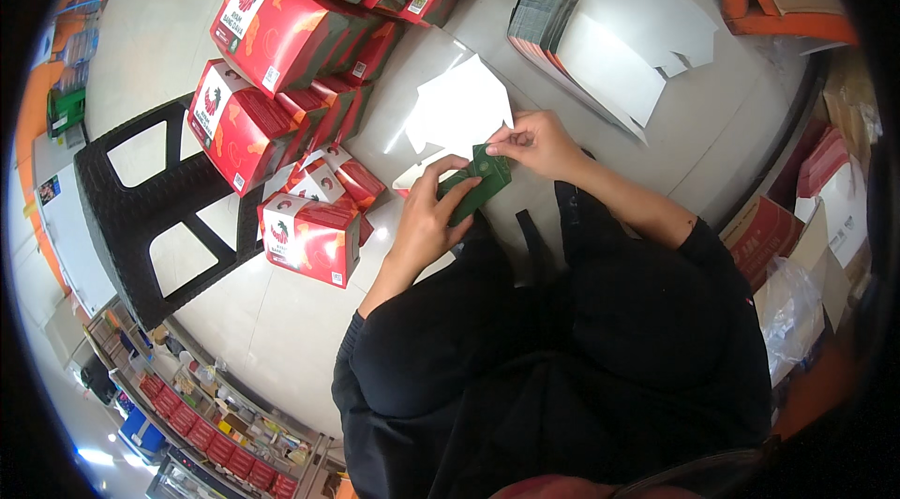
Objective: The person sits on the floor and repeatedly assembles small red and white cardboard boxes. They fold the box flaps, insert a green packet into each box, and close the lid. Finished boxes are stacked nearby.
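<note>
A flat cardboard box blank (466, 114), white on its inner side with a dark green flap, lies on the pale floor in front of me. My left hand (433, 216) presses on the green flap near its lower end. My right hand (536, 141) pinches the blank's upper edge beside the white panel. Both sleeves are black.
Folded red-and-white boxes (272, 25) stand in rows to the left, one (311, 238) close to my left hand. A stack of flat blanks (600, 35) lies at the upper right. A black plastic stool (141, 208) lies tipped at the left. Cartons and plastic bags (792, 255) crowd the right.
</note>
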Tool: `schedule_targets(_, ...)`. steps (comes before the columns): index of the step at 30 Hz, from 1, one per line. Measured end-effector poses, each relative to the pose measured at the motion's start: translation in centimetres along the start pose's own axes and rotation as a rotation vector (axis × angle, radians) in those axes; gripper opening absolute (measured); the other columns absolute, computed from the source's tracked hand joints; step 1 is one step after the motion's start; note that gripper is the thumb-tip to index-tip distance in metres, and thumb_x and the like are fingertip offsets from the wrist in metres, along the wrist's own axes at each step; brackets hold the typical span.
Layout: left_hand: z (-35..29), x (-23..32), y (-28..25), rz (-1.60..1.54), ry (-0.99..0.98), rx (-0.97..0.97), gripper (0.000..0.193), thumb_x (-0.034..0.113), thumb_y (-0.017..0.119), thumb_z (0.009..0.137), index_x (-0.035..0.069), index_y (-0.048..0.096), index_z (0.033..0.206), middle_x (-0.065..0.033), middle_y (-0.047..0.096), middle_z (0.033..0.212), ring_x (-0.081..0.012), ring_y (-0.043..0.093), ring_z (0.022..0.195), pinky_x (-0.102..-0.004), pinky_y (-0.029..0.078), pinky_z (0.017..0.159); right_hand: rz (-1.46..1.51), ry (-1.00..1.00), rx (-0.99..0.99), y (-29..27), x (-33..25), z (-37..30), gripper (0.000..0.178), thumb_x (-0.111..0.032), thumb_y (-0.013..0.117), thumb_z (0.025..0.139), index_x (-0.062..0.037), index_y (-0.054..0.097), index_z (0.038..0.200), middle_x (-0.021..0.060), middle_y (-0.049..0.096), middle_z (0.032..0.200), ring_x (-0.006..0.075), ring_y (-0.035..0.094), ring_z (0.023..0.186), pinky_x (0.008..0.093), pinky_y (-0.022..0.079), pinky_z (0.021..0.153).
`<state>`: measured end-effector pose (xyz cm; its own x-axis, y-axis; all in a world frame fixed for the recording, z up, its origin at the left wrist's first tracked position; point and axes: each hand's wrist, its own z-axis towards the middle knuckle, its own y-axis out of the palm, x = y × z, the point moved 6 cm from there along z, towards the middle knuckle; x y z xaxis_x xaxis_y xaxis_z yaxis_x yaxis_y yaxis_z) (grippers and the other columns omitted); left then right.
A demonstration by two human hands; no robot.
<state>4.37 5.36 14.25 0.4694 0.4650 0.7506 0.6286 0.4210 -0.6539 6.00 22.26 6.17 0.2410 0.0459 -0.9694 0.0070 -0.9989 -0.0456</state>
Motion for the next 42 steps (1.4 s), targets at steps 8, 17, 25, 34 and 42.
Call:
schedule_targets(8,2.1,1.2,-0.1,0.054,0.115,-0.078,0.059,0.002,0.074,0.054,0.007,0.057,0.111,-0.0111,0.048,0.125,-0.0304,0.053,0.106,-0.0389,0.046,0.084,-0.011,-0.145,-0.289,0.1,-1.5,-0.1,0.016,-0.013,0.068,0.08,-0.0052,0.07,0.094,0.0081,0.062,0.07,0.0131,0.058,0.069,0.0253,0.046,0.064)
schedule_targets(17,4.9,2.1,1.4,-0.001,0.266,-0.082,0.058,0.007,0.073,0.055,0.005,0.053,0.11,-0.0104,0.055,0.115,-0.0284,0.055,0.101,-0.0365,0.046,0.084,0.972,0.399,0.05,-5.6,6.2,-0.8,0.019,-0.022,0.059,0.089,-0.005,0.054,0.096,0.0036,0.056,0.074,0.008,0.05,0.059,0.0225,0.038,0.05)
schedule_targets(25,4.3,2.0,6.8,0.08,0.388,-0.238,0.037,0.011,0.064,0.069,0.003,0.057,0.105,-0.0143,0.053,0.117,-0.0313,0.052,0.105,-0.0387,0.044,0.088,-0.018,0.468,-0.165,-3.0,5.7,2.3,0.037,-0.029,0.07,0.079,-0.0016,0.06,0.103,0.0039,0.061,0.07,0.0059,0.053,0.055,0.0206,0.043,0.051)
schedule_targets(34,-1.5,-15.1,-0.1,-0.594,-0.493,0.872,0.039,0.03,0.038,0.095,0.001,0.053,0.116,-0.0117,0.051,0.126,-0.0261,0.048,0.115,-0.0389,0.037,0.096,0.434,0.32,0.13,-4.5,10.0,2.2,0.023,-0.021,0.065,0.086,0.0006,0.067,0.091,0.0005,0.062,0.073,0.0052,0.053,0.059,0.02,0.041,0.052)
schedule_targets(42,-0.3,-12.4,8.5,-1.825,-0.601,0.22,0.058,0.045,0.039,0.094,0.003,0.037,0.133,-0.0113,0.048,0.128,-0.0202,0.046,0.117,-0.0378,0.039,0.097,0.068,0.263,0.046,-3.3,9.7,2.4,0.024,-0.022,0.065,0.085,0.0024,0.065,0.085,0.0023,0.063,0.072,0.0049,0.054,0.063,0.022,0.045,0.057)
